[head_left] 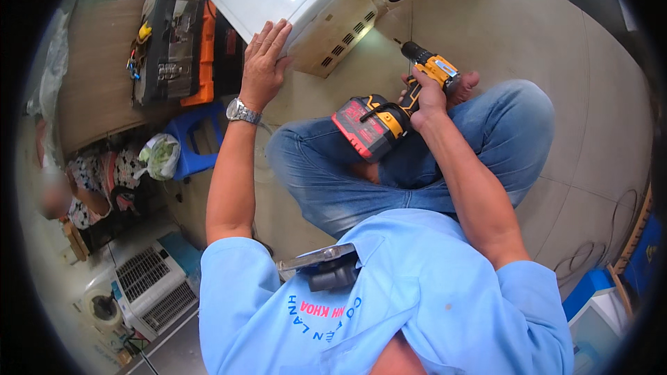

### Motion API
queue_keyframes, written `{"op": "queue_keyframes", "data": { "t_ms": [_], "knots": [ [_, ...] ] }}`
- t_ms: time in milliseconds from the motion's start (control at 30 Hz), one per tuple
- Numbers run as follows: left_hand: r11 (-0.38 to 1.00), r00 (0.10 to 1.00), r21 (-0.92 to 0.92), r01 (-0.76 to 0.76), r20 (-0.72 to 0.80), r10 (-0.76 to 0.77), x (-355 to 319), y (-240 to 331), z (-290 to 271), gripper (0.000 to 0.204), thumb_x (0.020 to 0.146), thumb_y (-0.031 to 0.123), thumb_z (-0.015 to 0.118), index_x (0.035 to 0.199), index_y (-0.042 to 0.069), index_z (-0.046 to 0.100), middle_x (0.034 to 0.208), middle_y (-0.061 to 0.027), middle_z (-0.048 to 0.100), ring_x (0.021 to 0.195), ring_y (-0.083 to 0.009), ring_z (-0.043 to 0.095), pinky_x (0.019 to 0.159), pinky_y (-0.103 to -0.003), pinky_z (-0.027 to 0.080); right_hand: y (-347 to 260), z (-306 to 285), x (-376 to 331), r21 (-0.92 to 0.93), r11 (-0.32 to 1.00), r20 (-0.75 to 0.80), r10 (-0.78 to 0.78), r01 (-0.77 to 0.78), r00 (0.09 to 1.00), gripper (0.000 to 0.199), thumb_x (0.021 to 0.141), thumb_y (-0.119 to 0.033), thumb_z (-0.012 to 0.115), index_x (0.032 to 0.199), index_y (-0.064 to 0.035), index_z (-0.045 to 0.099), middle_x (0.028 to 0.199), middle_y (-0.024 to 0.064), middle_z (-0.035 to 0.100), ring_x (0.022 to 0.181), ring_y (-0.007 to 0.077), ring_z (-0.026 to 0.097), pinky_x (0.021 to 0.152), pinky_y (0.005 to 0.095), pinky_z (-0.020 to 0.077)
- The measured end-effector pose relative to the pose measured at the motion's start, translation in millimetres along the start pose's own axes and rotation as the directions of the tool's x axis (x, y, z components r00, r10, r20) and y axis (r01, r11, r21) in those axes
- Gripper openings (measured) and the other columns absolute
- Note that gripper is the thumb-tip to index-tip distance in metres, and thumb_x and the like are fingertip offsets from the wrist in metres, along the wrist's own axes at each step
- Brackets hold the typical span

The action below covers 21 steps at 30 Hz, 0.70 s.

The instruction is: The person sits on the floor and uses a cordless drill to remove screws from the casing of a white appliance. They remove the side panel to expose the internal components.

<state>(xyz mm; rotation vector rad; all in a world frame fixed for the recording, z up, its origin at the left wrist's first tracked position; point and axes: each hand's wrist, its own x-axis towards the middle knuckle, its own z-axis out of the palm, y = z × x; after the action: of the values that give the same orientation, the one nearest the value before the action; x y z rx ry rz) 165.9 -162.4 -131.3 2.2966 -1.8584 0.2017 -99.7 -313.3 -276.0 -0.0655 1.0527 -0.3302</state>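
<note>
Head view: near, the right hand [432,97] wraps its fingers around the grip of a yellow-black drill [396,107], red battery [358,125] low over the knee, bit pointing far-left at the white microwave [299,0]. Farther left, the left hand [264,62] lies flat on its casing, fingers together. Drill looks battery-heavy; the smooth, rigid casing may slide, so brace its edge.

An open toolbox [170,35] with an orange edge is seen at the upper left of the frame, on a wooden board [94,76]. Below it a blue plastic stool [198,140] is placed, with a green-filled plastic bag [161,156] just beside it. A white grilled fan unit [153,285] is found at the lower left. Coiled cables [597,243] are laid at the right edge.
</note>
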Motion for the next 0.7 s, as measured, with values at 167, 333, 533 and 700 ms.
{"op": "queue_keyframes", "data": {
  "t_ms": [167, 333, 533, 700],
  "knots": [
    [0.996, 0.99, 0.006, 0.087, -0.116, -0.085, -17.6, -3.5, 12.6, 0.065, 0.085, 0.011, 0.07, 0.146, 0.016, 0.047, 0.151, -0.0066, 0.047, 0.143, -0.0275, 0.039, 0.117, -0.045, 0.03, -2.0, 4.3, -11.3, -0.108, 0.994, 0.005, -0.008, 0.009, 1.0, 0.025, 0.09, -0.023, 0.07, 0.107, -0.01, 0.057, 0.085, 0.0062, 0.066, 0.056, 0.0189, 0.058, 0.049, 0.0355, 0.0488],
    [0.77, 0.661, -0.426, 0.475, -0.405, -0.632, -37.5, 38.4, 55.5, 0.078, 0.087, 0.02, 0.074, 0.15, 0.002, 0.032, 0.149, -0.0237, 0.041, 0.136, -0.036, 0.042, 0.114, -0.044, 0.032, -10.9, 7.1, -14.8, -0.12, 0.993, 0.004, -0.015, 0.016, 1.0, 0.025, 0.091, -0.023, 0.069, 0.108, -0.0103, 0.056, 0.087, 0.0059, 0.065, 0.056, 0.0189, 0.057, 0.049, 0.0355, 0.0483],
    [-0.324, 0.285, -0.853, 0.41, 0.457, -0.842, -79.4, 70.8, 151.4, 0.092, 0.089, 0.036, 0.076, 0.149, -0.009, 0.023, 0.138, -0.0186, 0.047, 0.119, -0.0252, 0.047, 0.098, -0.039, 0.04, -56.7, 21.4, -67.8, -0.179, 0.919, 0.047, -0.349, 0.352, 0.936, 0.021, 0.091, -0.024, 0.07, 0.104, -0.0102, 0.062, 0.088, 0.0028, 0.064, 0.058, 0.0156, 0.057, 0.051, 0.0327, 0.0491],
    [-0.384, 0.326, -0.815, 0.434, 0.539, -0.777, -44.8, 70.7, 152.1, 0.085, 0.089, 0.042, 0.074, 0.145, -0.007, 0.033, 0.14, -0.0177, 0.051, 0.13, -0.029, 0.047, 0.108, -0.038, 0.037, -143.8, 17.9, -104.8, -0.145, 0.51, 0.123, -0.841, 0.848, 0.527, 0.024, 0.09, -0.011, 0.07, 0.112, -0.005, 0.065, 0.088, 0.0012, 0.063, 0.064, 0.0105, 0.06, 0.057, 0.0281, 0.0515]
  ]
}}
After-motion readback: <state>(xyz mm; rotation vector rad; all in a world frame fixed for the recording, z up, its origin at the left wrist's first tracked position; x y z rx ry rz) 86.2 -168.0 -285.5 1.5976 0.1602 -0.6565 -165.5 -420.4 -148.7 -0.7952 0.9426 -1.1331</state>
